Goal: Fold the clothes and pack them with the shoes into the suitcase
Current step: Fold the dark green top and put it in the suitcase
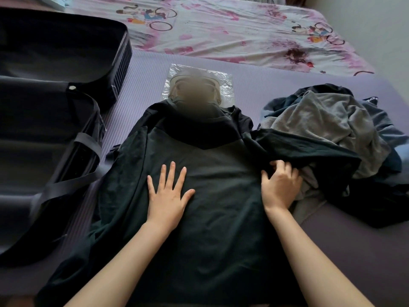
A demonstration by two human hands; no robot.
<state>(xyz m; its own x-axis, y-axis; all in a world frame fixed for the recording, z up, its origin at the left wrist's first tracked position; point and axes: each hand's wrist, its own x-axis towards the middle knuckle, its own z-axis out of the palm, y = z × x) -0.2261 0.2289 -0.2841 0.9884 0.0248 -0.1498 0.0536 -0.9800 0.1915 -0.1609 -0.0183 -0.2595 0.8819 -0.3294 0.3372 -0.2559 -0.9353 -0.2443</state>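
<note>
A dark green T-shirt [217, 218] lies spread flat on the purple mat, collar away from me. My left hand [168, 191] presses flat on its middle with fingers spread. My right hand [280, 185] grips the shirt's right side where the sleeve is partly folded inward. An open black suitcase [51, 129] lies to the left with grey straps across it. A clear plastic bag with the shoes [221, 83] sits beyond the shirt's collar, its middle blurred. A pile of unfolded clothes [332, 129], grey and blue, lies at the right.
The purple mat [354, 251] covers the bed's near part. A pink and white printed sheet [221, 29] covers the far part. A wall rises at the far right.
</note>
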